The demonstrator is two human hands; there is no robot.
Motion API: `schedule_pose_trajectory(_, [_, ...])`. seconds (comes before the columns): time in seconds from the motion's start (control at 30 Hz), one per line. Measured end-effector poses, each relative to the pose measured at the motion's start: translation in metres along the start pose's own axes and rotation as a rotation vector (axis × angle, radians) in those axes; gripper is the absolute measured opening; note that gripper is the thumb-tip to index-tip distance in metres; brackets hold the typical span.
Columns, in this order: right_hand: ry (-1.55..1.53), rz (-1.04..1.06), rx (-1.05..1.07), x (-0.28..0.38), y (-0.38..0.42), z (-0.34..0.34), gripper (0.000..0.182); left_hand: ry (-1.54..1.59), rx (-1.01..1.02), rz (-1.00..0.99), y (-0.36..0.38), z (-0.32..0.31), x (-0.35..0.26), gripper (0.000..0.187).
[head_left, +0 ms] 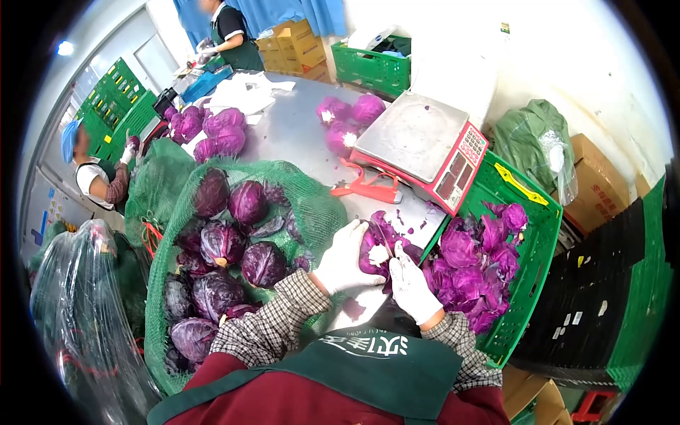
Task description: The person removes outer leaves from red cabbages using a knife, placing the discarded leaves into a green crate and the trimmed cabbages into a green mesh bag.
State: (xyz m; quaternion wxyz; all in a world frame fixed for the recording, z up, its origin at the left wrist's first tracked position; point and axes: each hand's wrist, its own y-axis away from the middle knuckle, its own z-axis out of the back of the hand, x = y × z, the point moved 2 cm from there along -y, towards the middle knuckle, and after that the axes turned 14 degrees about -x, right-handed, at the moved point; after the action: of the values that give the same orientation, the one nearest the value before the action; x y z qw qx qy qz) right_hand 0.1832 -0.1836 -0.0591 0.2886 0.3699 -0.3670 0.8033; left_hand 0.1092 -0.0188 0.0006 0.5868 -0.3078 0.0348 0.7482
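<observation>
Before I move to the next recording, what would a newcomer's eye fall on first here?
Probably the open green mesh sack on the person's left, full of dark purple cabbages. Next, front and centre, the bright purple cabbage with a pale stem, gripped by the white-gloved left hand, the white-gloved right hand against it. On the right, loose magenta leaves heap up in a green plastic crate.

Bright room; glaring lamp (65, 48) upper left; soft sheen on tabletop (287, 138); fisheye bending, black corners.
</observation>
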Motion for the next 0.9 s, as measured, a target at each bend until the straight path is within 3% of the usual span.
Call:
schedule_pose_trajectory(0.13, [0.402, 0.244, 0.165, 0.008, -0.012, 0.006, 0.036, -0.035, 0.063, 0.004, -0.007, -0.001, -0.003, 0.115])
schedule_pose_trajectory(0.23, [0.067, -0.006, 0.302, 0.012, -0.036, 0.010, 0.036, -0.101, 0.061, 0.020, -0.011, -0.006, -0.007, 0.114])
schedule_pose_trajectory(0.27, [-0.128, -0.170, 0.231, 0.015, -0.040, 0.010, 0.034, -0.129, 0.054, 0.029, -0.012, -0.008, -0.009, 0.114])
schedule_pose_trajectory(0.33, [0.104, -0.196, 0.312, 0.010, -0.055, 0.013, 0.035, -0.137, 0.018, 0.084, -0.019, -0.007, -0.013, 0.113])
schedule_pose_trajectory(0.37, [0.710, 0.509, 0.144, -0.031, -0.042, -0.004, 0.035, -0.138, 0.024, 0.075, -0.018, -0.007, -0.018, 0.112])
schedule_pose_trajectory(0.4, [0.623, 0.466, 0.180, -0.002, -0.059, 0.013, 0.034, -0.141, 0.030, 0.067, -0.017, -0.005, -0.025, 0.111])
schedule_pose_trajectory(0.43, [0.344, 0.003, 0.138, -0.019, -0.064, 0.011, 0.032, -0.171, 0.039, 0.022, -0.012, -0.002, -0.038, 0.107])
schedule_pose_trajectory(0.5, [-0.229, -0.684, 0.020, -0.033, -0.061, 0.022, 0.037, -0.161, -0.065, -0.073, 0.013, -0.006, -0.045, 0.100])
schedule_pose_trajectory(0.6, [-0.370, -0.715, -0.147, -0.056, -0.022, 0.034, 0.035, -0.058, -0.159, -0.044, 0.049, 0.005, -0.029, 0.102])
schedule_pose_trajectory(0.67, [-0.129, -0.351, -0.151, -0.109, 0.006, 0.019, 0.038, -0.075, -0.144, -0.079, 0.062, 0.015, -0.022, 0.112])
schedule_pose_trajectory(0.7, [-0.195, -0.415, -0.149, -0.074, 0.004, 0.028, 0.039, -0.094, -0.092, -0.080, 0.062, 0.021, -0.019, 0.113])
schedule_pose_trajectory(0.8, [-0.082, -0.099, -0.181, -0.066, 0.007, 0.029, 0.037, -0.272, 0.083, -0.223, 0.048, 0.031, -0.035, 0.114])
schedule_pose_trajectory(0.83, [-0.097, -0.112, -0.191, -0.061, 0.005, 0.031, 0.037, -0.179, 0.100, -0.207, 0.046, 0.027, -0.028, 0.113])
schedule_pose_trajectory(0.9, [-0.342, -0.578, -0.239, -0.056, -0.001, 0.056, 0.035, -0.037, 0.124, -0.126, 0.042, 0.025, -0.016, 0.111])
